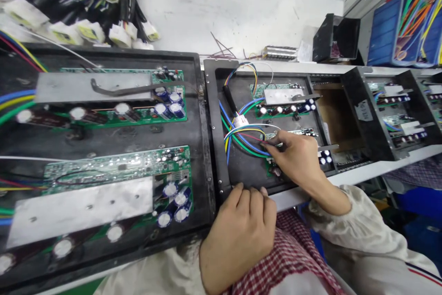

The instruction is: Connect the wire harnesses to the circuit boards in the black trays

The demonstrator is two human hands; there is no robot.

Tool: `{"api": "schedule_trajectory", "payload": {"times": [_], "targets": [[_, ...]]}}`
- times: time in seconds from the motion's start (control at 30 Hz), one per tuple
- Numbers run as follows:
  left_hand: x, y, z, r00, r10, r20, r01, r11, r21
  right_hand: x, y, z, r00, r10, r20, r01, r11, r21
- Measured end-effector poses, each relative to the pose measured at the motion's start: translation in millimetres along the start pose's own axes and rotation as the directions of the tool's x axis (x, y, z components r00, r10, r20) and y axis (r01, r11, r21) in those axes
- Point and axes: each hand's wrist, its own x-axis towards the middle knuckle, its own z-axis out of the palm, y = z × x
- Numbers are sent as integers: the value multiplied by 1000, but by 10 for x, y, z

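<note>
My right hand is pinched at the left end of the lower circuit board, its fingertips on a thin red wire. The hand covers much of that board. Beside it, thick blue and green wires curve across the black tray, below a white connector. An upper circuit board with a metal plate lies in the same tray. My left hand has its fingers curled over the tray's front edge.
To the left, another black tray holds two larger-looking circuit boards. Cable bundles with white connectors lie behind it. A black bin and a blue bin of coloured wires stand at the back right. More trays continue rightward.
</note>
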Motion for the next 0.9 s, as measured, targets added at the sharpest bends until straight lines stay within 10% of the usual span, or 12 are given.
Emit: {"api": "schedule_trajectory", "payload": {"times": [0.9], "targets": [[-14,9,-7,1000,-10,9,11,1000,-22,79,54,-48,919,-392,-27,389,917,-85]]}}
